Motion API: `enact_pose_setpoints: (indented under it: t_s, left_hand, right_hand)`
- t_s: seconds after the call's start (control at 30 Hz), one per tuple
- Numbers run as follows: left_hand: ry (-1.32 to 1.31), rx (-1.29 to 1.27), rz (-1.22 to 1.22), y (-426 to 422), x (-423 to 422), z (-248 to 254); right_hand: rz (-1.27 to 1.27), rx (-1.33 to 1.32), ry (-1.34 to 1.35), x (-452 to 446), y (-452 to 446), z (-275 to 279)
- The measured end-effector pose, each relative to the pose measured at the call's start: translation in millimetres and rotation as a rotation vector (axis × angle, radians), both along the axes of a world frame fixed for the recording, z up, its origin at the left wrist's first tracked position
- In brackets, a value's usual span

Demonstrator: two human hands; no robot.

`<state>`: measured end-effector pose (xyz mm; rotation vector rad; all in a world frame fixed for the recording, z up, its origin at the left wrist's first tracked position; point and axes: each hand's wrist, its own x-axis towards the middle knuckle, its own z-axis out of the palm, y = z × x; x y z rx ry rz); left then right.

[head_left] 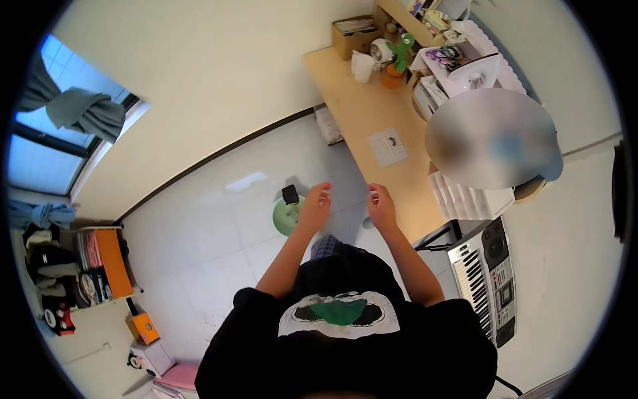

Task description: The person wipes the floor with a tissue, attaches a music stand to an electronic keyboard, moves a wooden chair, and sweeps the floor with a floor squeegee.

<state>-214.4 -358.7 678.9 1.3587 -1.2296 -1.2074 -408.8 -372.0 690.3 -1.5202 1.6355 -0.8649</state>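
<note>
Fingers of your left hand (314, 211): loosely bent and parted, the tips turned in toward the other hand.
Fingers of your right hand (381, 207): curled a little more, slack, with the palm partly hidden from view.
Both arms: stretched out in front of your black T-shirt (345, 362), hands level and apart.
Pale green container (284, 221): round, on the tiled floor (199, 213), just left of your left hand, which overlaps its right side in view.
Black object (290, 194): at the container's far edge; too small to identify.
Wooden desk (412, 189): its near edge runs behind your right hand; whether you touch it, you cannot tell from here.
White gridded sheet (387, 147): flat on the desk, beyond your right hand, with small dark marks.
Desk's far end: a white cup (362, 67) beside a green cactus toy (401, 50) in an orange pot (393, 78), near a cardboard box (351, 45).
Right side: a white file organiser (465, 197) next to a blurred oval; an electronic keyboard (473, 284) stands below.
</note>
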Motion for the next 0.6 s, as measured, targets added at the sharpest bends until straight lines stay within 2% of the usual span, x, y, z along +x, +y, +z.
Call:
enact_pose_setpoints:
  t_s: [0.07, 0.13, 0.23, 0.3, 0.43, 0.53, 0.6]
  left_hand:
    - [-0.083, -0.094, -0.01, -35.4, -9.8, -4.7]
    - [-0.057, -0.087, -0.02, -70.7, -14.7, -6.2]
    - [-0.074, -0.096, -0.032, -134.1, -19.2, -23.9]
    - [-0.112, -0.107, -0.053, -184.9, -22.5, -35.0]
    - [-0.075, -0.072, -0.02, -297.2, -36.0, -51.6]
    - [-0.123, -0.101, -0.064, -374.0, -46.8, -65.5]
    - [-0.179, -0.129, -0.132, -411.3, -48.3, -70.7]
  right_hand:
    - [-0.038, -0.043, 0.001, -4.8, -10.6, -1.9]
    - [-0.083, -0.069, -0.009, -4.0, -21.7, -3.6]
    - [-0.089, -0.094, 0.126, -16.5, -66.7, 2.3]
    - [-0.031, -0.253, 0.344, -24.5, -115.6, 9.9]
    - [-0.042, -0.34, 0.466, -22.0, -262.6, 2.6]
    - [-0.042, -0.243, 0.527, -2.9, -385.0, -18.0]
    - [-0.077, -0.2, 0.77, 11.3, -460.8, -43.8]
